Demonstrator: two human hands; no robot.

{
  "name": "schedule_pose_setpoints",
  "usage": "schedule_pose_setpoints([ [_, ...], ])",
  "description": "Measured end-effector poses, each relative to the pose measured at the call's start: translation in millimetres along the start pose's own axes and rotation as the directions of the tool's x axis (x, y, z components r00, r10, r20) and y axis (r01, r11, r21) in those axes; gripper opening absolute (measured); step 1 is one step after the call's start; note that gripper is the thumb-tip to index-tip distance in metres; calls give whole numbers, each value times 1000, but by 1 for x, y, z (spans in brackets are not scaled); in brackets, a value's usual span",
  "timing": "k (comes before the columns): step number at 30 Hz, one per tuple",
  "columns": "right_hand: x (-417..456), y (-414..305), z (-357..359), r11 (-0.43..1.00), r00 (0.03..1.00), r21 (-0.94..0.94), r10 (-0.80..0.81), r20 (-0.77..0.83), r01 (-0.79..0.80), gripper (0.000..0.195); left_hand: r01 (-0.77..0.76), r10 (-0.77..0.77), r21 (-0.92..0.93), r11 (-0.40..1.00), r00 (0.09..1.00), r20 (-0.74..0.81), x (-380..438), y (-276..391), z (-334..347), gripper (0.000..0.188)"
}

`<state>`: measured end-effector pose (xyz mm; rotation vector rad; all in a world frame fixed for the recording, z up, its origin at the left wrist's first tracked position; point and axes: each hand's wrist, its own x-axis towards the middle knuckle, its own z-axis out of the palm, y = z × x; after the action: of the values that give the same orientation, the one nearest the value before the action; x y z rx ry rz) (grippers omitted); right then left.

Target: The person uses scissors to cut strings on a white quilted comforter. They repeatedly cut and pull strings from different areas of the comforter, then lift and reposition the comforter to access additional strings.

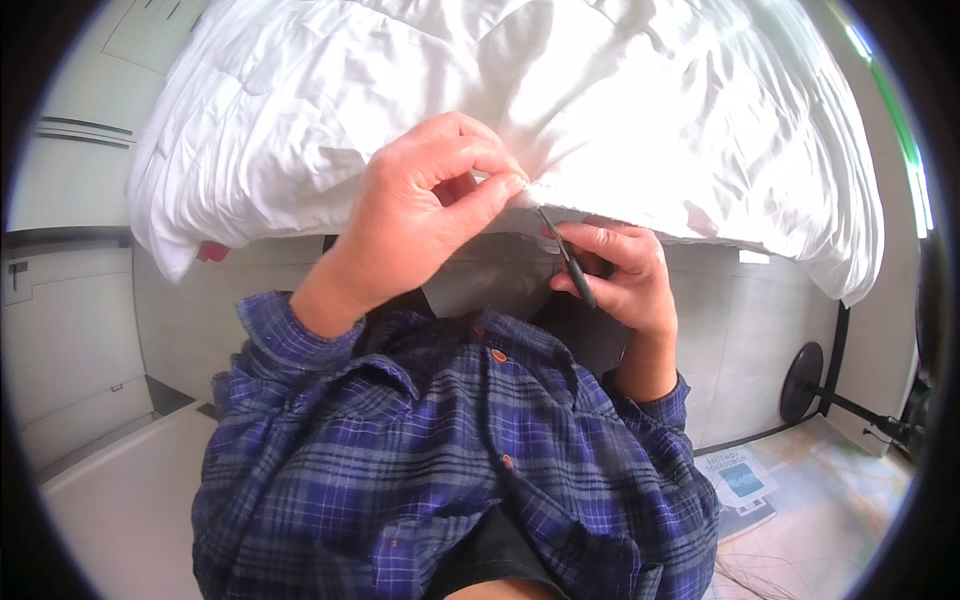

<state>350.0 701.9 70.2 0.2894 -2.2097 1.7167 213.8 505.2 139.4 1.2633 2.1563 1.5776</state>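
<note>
A white quilted duvet (pixel 660 112) spreads before me, its near edge crossing in front of my body. My left hand (pixel 427 202) pinches a bit of that edge between thumb and forefinger. Just right of it, my right hand (pixel 622 270) holds a slim metal tool with a black handle (pixel 579 281), which looks like small scissors. The tool's tip is at the duvet's edge, close to my left fingertips. Whether its blades are apart cannot be made out. Part of the right fingers is hidden behind the tool and under the edge of the cloth.
White cabinets (pixel 75 180) with dark handles line the left side. Grey floor tiles (pixel 735 337) lie below the duvet. A black stand with a round base (pixel 802 382) is at the right, and a printed booklet (pixel 739 487) lies at the lower right near some thin cords (pixel 757 577).
</note>
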Motion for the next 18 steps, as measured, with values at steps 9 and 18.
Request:
schedule_pose_setpoints([
  [9, -9, -8, -28, 978, 993, -210, 17, 116, 8, 51, -267, 201, 236, 935, 942, 269, 15, 7, -9, 6],
  [18, -37, -57, -87, 852, 965, -481, 258, 46, -205, 41, -329, 315, 367, 870, 944, 97, 6, 3, -16, 12],
])
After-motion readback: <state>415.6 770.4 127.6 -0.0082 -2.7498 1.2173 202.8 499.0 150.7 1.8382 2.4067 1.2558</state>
